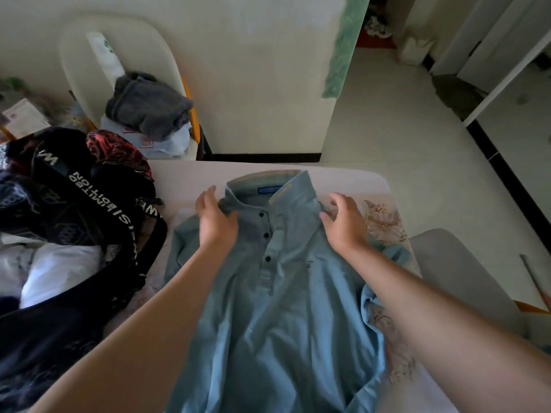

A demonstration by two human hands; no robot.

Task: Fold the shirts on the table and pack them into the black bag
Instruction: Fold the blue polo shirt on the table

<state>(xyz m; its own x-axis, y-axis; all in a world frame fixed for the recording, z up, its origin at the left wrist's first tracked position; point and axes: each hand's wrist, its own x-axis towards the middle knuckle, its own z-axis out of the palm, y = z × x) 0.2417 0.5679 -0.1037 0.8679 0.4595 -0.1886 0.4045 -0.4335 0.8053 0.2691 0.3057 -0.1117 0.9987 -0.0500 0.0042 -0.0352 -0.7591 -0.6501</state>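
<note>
Your two bare forearms filled the bottom of the view, crossing over the lower part of a light blue polo shirt [283, 308] that lay front-up and unfolded on the pale table [185, 177], collar pointing away from you. Its placket showed three dark buttons, and a blue label sat inside the collar.

Your left hand [216, 219] rested on the shirt's left shoulder just beside the collar, fingers bent and pressing into a small gather of cloth; whether it truly pinched the fabric could not be told. Your right hand [346, 223] was over the other shoulder, fingers spread and curled downward, the fingertips at or just above the cloth, not closed on anything. The right sleeve lay rumpled near your right forearm, over a floral patterned cloth [384, 222] on the table.

The black bag [89, 222] stood open at the left of the table, touching the shirt's left sleeve area, with a strap bearing white lettering draped across it and white fabric [59, 272] visible inside. Beyond the table a chair [89, 64] against the wall held a heap of grey clothing [149, 105].
</note>
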